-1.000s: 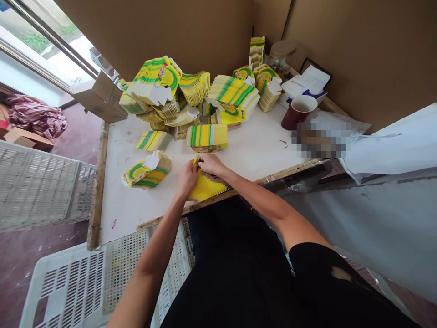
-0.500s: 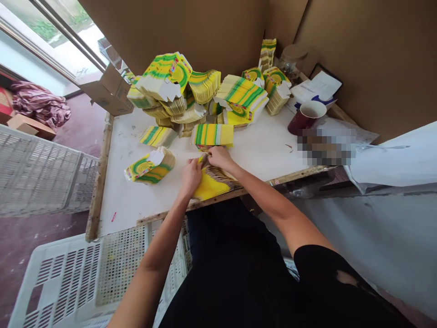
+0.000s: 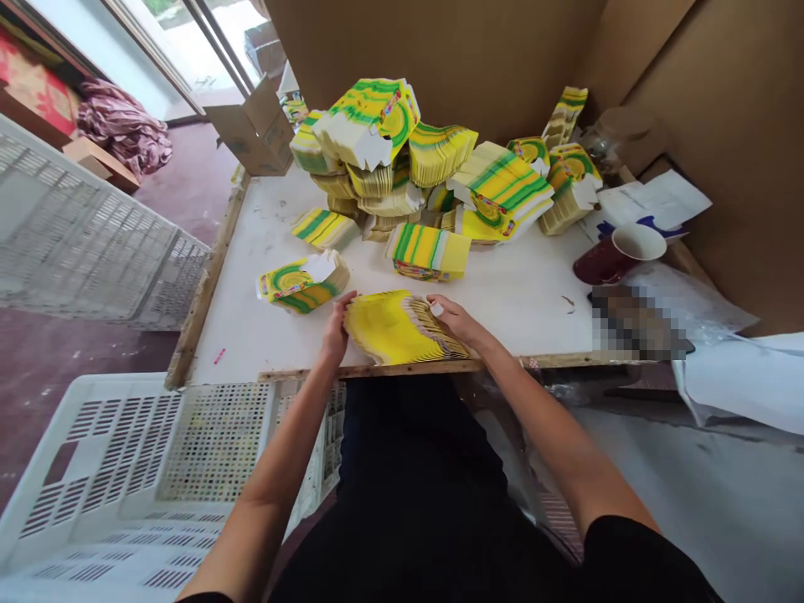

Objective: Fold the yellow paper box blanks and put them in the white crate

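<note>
A fanned stack of flat yellow cartons (image 3: 393, 328) lies at the near edge of the white table (image 3: 515, 297). My left hand (image 3: 336, 328) grips the stack's left end, fingers curled over its edge. My right hand (image 3: 456, 321) holds the right end, fingers pressed on the fanned brown edges. Just beyond sit a small yellow-green bundle (image 3: 429, 252) and another bundle (image 3: 302, 283) to the left. A big heap of yellow-green carton bundles (image 3: 427, 163) fills the back of the table.
A dark red mug (image 3: 619, 252) and papers (image 3: 653, 201) stand at the right. White plastic crates (image 3: 144, 469) lie on the floor at left. Cardboard walls (image 3: 477, 50) close the back and right. A small cardboard box (image 3: 255, 130) sits at the table's far left corner.
My hands have moved apart from a pinch at the stack's far corner to its two ends. The stack now lies spread flatter. The camera view has shifted to the left.
</note>
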Tool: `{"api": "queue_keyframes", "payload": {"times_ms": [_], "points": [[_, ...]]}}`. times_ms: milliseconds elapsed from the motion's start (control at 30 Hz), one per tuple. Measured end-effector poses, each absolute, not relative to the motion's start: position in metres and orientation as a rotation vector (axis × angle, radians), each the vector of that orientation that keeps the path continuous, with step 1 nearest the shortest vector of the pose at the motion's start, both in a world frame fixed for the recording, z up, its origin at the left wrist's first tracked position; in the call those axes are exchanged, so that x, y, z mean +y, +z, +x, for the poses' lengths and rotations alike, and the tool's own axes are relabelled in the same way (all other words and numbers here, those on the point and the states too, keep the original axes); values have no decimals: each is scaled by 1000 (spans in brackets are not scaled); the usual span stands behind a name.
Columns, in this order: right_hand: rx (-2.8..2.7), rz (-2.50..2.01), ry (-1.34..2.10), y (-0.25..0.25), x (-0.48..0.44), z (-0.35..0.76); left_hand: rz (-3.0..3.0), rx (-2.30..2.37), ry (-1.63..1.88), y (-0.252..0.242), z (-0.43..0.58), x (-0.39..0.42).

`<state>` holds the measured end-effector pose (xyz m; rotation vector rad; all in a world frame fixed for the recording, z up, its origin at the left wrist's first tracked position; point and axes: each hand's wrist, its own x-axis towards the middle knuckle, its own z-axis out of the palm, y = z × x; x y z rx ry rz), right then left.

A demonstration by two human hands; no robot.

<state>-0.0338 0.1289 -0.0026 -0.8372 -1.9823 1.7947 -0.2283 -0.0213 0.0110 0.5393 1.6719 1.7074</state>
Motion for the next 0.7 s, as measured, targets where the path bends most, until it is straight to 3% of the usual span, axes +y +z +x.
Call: {"api": "queue_keyframes", "payload": {"times_ms": [233,567,700], "points": [[-1800,-937,1877,-3,118,-39,479,1520,1737,-1,-206,-8],[-2090,-704,1797,-11,119,-15,1111,1486,1295,3,-209,-47],[-2252,-523,1965,0,130,3,1342,1445,1053,12,-220,-56]]}}
